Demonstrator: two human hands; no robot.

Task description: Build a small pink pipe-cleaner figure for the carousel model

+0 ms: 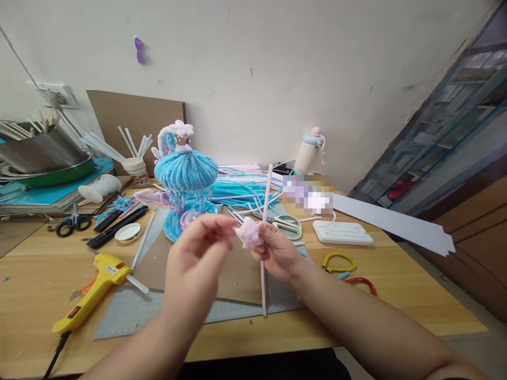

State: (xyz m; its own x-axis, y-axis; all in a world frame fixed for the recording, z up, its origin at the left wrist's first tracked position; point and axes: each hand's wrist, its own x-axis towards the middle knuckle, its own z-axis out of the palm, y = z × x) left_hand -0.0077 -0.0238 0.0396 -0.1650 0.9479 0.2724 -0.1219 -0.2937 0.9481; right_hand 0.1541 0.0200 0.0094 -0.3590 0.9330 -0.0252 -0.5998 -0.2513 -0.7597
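While the right hand (279, 256) grips a pink chenille flower (249, 233) and an upright pink chenille stem (268, 195) between thumb and fingers, the left hand (198, 253) is positioned with its blurred fingertips at the flower's left side; whether they pinch it cannot be determined. The flower is above the cardboard sheet (237, 274), inward of the front edge of the tabletop (222, 335). A yellow glue gun (99, 285) lies left, near that edge. A blue chenille ornament (186, 169) stands toward the rear edge.

We see a craft workspace: pale wooden table (24, 295), yellow plastic glue gun (92, 292), long blue fuzzy stems (240, 193); home or workshop unclear, right side blurred.
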